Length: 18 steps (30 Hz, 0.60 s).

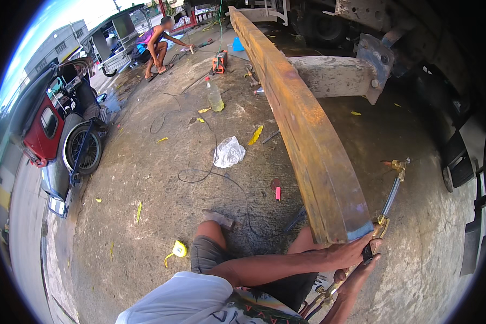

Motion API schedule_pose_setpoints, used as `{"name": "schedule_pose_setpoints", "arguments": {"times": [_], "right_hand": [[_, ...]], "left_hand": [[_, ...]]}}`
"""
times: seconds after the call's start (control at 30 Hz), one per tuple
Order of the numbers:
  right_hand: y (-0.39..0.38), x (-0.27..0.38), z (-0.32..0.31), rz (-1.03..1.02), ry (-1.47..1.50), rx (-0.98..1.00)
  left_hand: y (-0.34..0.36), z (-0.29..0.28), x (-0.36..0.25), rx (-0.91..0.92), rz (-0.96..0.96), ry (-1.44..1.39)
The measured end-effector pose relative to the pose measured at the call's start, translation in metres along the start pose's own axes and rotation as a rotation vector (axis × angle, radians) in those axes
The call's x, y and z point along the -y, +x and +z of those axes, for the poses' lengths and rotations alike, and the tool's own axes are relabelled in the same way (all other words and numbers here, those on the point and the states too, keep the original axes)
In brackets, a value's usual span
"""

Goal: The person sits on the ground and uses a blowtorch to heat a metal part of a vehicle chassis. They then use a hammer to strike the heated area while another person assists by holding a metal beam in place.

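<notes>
A cutting torch (389, 203) with a brass head and silver tubes slants up at the right, its tip apart from the steel. My right hand (353, 281) is closed round its handle, near brass valve fittings (325, 295). My left hand (353, 250) reaches across and closes on the torch body just above the right. A small black piece (367, 252) shows between the hands; I cannot tell what it is. Beside my left hand is the near end of a long rusty steel beam (308, 135), with a bluish-white patch (360, 231) at its corner.
A yellow tape measure (179, 249), plastic bag (229, 152), bottle (214, 96), pink block (278, 193) and thin cable (210, 171) lie or stand on the concrete. An orange machine (220, 62) and a crouching person (157, 47) are farther off. A red sidecar vehicle (49, 127) stands left.
</notes>
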State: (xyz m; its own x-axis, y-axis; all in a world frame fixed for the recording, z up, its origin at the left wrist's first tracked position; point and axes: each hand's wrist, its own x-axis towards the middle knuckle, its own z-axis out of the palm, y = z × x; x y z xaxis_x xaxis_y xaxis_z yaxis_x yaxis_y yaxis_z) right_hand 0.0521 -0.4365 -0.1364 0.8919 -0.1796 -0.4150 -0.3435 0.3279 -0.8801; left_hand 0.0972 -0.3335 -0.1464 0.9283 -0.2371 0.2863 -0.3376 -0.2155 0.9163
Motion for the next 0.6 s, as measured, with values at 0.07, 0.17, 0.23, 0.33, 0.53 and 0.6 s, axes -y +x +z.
{"name": "schedule_pose_setpoints", "arguments": {"times": [0.07, 0.17, 0.23, 0.33, 0.53, 0.6], "right_hand": [[-0.003, 0.003, 0.006, -0.008, -0.057, -0.009], [0.004, -0.004, -0.004, 0.056, -0.011, 0.034], [-0.002, 0.001, 0.006, 0.065, -0.017, 0.041], [-0.005, 0.006, 0.009, 0.092, -0.002, 0.095], [-0.008, 0.013, 0.01, 0.109, 0.0, 0.108], [-0.004, 0.011, 0.006, 0.142, 0.027, 0.122]], "left_hand": [[0.015, -0.006, -0.007, 0.061, 0.065, 0.068], [0.016, -0.005, -0.007, -0.005, 0.112, 0.205], [0.016, -0.009, 0.001, -0.116, 0.104, 0.336], [0.023, -0.014, 0.006, -0.204, 0.025, 0.416], [0.032, -0.021, 0.011, -0.18, 0.111, 0.176], [0.033, -0.026, 0.018, -0.105, 0.104, 0.204]]}}
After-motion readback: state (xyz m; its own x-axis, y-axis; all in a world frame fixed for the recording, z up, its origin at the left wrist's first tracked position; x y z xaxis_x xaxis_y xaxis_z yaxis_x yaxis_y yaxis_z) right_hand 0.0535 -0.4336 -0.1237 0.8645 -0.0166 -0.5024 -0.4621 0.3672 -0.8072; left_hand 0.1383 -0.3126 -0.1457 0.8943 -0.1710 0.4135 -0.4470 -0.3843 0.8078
